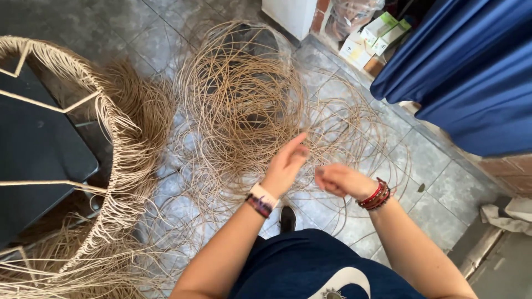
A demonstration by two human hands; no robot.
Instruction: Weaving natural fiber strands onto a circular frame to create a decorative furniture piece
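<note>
Cane strands (pixel 244 111) lie in a big loose tangle of tan loops on the grey tiled floor (pixel 443 188), straight ahead of our hands and spreading toward the frame on the left. We note our left hand (pixel 285 163) raised over the near edge of the tangle, fingers extended and close together, mostly open; whether a strand runs through it we cannot tell, as motion blur hides the fingertips. Our right hand (pixel 341 180) sits just beside it, fingers curled loosely inward; we cannot tell if it pinches a strand. A pale band with a dark beaded bracelet (pixel 260 200) is on the left wrist, red and dark bracelets (pixel 377 195) on the right. Packages: at the top right, near the wall, we see small cardboard boxes (pixel 377 36), one white, one with green faces, stacked beside a clear plastic bag (pixel 349 14). A blue curtain (pixel 471 72) hangs along the right. A white block (pixel 291 15) stands at the top centre. On the left, a pale metal frame (pixel 83 102) is partly wrapped, with many strand ends hanging from its curved rim. A crumpled pale cloth (pixel 507 216) lies at the right edge.
</note>
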